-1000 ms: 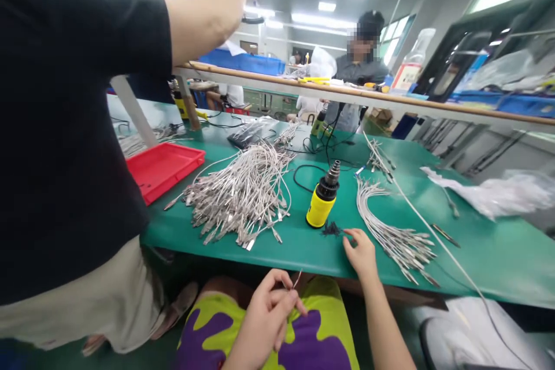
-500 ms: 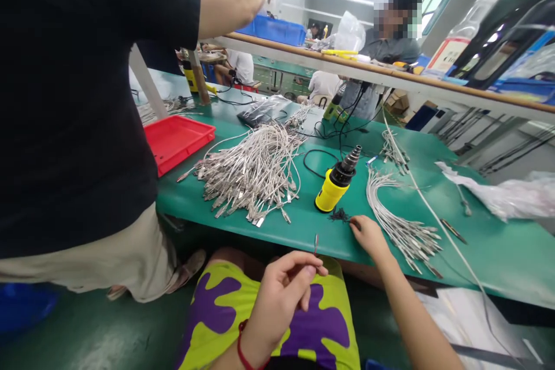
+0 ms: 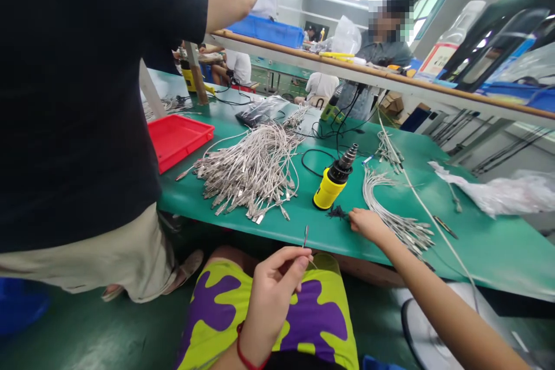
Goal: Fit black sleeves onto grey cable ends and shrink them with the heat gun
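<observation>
My left hand (image 3: 277, 286) is over my lap, pinching a thin cable with a metal end (image 3: 306, 237) that sticks up between thumb and forefinger. My right hand (image 3: 366, 223) reaches onto the green table (image 3: 485, 248), with its fingertips pressed together at a small pile of black bits (image 3: 337, 213). What they hold, if anything, is too small to make out. A yellow and black heat tool (image 3: 333, 180) stands just behind that pile. A fan of grey cables (image 3: 396, 214) lies to the right of my hand.
A large heap of grey cables (image 3: 251, 173) and a red tray (image 3: 177, 139) lie at the left. A person in a black shirt (image 3: 87, 98) stands close at my left, arm raised. Another person (image 3: 381, 40) works behind the shelf (image 3: 390, 84). Clear plastic bags (image 3: 498, 193) lie at right.
My left hand has lifted the cable end from my lap up toward the table edge. My right hand stayed by the black bits. The view has shifted slightly.
</observation>
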Available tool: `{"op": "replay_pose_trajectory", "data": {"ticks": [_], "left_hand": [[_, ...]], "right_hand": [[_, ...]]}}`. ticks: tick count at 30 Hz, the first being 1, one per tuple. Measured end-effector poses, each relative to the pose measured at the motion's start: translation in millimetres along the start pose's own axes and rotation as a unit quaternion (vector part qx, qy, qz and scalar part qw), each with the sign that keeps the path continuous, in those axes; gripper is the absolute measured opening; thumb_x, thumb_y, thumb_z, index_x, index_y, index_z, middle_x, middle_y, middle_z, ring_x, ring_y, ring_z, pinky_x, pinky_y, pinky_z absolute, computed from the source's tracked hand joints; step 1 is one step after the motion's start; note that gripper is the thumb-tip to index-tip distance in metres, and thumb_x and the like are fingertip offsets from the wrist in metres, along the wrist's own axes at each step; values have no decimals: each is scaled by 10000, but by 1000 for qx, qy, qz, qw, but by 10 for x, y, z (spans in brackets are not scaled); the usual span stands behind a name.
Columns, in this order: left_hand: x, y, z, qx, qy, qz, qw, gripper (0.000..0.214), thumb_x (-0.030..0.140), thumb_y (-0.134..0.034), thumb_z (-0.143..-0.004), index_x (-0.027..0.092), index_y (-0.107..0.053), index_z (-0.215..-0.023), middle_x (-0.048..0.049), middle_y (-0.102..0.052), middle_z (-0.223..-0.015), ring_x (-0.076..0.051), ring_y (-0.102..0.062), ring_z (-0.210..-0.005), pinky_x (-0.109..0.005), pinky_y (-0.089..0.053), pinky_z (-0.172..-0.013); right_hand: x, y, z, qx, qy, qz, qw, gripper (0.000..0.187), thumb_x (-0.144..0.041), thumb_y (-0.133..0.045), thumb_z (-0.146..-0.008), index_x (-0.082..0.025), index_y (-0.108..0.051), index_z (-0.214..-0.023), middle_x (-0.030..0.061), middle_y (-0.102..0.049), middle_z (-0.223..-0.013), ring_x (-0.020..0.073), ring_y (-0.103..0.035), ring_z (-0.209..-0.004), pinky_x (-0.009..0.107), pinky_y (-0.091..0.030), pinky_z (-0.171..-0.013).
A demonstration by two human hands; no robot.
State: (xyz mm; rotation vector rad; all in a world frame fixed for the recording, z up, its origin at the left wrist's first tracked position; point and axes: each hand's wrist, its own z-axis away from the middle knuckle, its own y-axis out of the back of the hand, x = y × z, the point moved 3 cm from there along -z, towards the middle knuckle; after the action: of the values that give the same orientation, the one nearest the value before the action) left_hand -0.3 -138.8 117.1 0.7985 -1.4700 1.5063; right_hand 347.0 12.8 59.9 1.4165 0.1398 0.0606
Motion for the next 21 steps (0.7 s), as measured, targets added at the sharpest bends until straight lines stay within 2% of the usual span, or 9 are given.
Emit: {"op": "replay_pose_trajectory", "data": {"ticks": [6,9,11,12,14,16,18,19,21], "left_hand": [[161,6,47,49,-80,-62,994,114,311,-765,-900,215,-802,-948,-41,-750,-927,-105,-577,-622,-209,-478,-561],[261,-6,62,75,-131,-104,983,67,280,-757,-904,227,-797,-920,-32,-754,-929,-142,-647,-741,-214,-518,-643],[287,-20,64,82,-145,-123,978,64,276,-752,-909,229,-787,-932,-27,-752,-926,-149,-656,-769,-220,-531,-672],[290,-27,64,84,-144,-129,978,67,279,-751,-910,228,-781,-942,-22,-747,-908,-145,-648,-748,-222,-533,-664],[293,-38,70,82,-138,-133,978,76,287,-750,-912,223,-769,-950,-14,-736,-867,-135,-632,-696,-223,-536,-636],[312,-38,88,75,-143,-130,978,73,282,-736,-923,219,-763,-949,-22,-746,-889,-146,-658,-720,-231,-558,-647],[347,-18,123,73,-165,-127,975,56,250,-723,-931,220,-766,-949,-38,-768,-968,-172,-706,-813,-245,-589,-709],[364,-1,144,76,-175,-125,974,55,229,-718,-932,224,-767,-957,-42,-775,-996,-183,-722,-856,-253,-600,-740],[390,43,186,82,-187,-122,971,80,192,-714,-929,235,-761,-977,-41,-783,-1023,-196,-740,-895,-265,-614,-767]], "right_hand": [[-170,242,375,51,7,-167,985,240,-375,-632,-961,-150,-712,-936,44,-688,-768,177,-646,-704,328,-547,-696],[-587,275,615,91,26,-279,956,406,-432,-497,-1015,-160,-651,-1274,92,-728,-970,205,-680,-836,331,-558,-730],[-1005,277,767,124,36,-373,919,460,-441,-516,-1017,-197,-581,-1401,86,-714,-1053,200,-667,-878,343,-559,-763],[-1226,285,840,147,30,-490,859,417,-414,-617,-975,-204,-644,-1333,81,-713,-1015,196,-647,-827,353,-551,-743],[-1675,313,977,181,19,-683,707,230,-347,-761,-887,-234,-744,-1087,55,-708,-990,159,-606,-737,333,-532,-690],[-2090,370,1099,180,35,-796,576,134,-309,-815,-840,-246,-737,-929,21,-671,-924,146,-601,-735,302,-527,-668],[-2393,430,1204,168,46,-856,487,140,-307,-824,-839,-266,-707,-902,-7,-634,-854,133,-595,-722,270,-531,-658],[-2495,454,1247,167,47,-872,458,148,-311,-825,-843,-274,-694,-901,-16,-625,-845,130,-601,-732,258,-538,-668],[-2612,478,1306,177,42,-884,431,163,-319,-825,-850,-286,-674,-901,-22,-632,-871,129,-627,-781,249,-555,-712]]}}
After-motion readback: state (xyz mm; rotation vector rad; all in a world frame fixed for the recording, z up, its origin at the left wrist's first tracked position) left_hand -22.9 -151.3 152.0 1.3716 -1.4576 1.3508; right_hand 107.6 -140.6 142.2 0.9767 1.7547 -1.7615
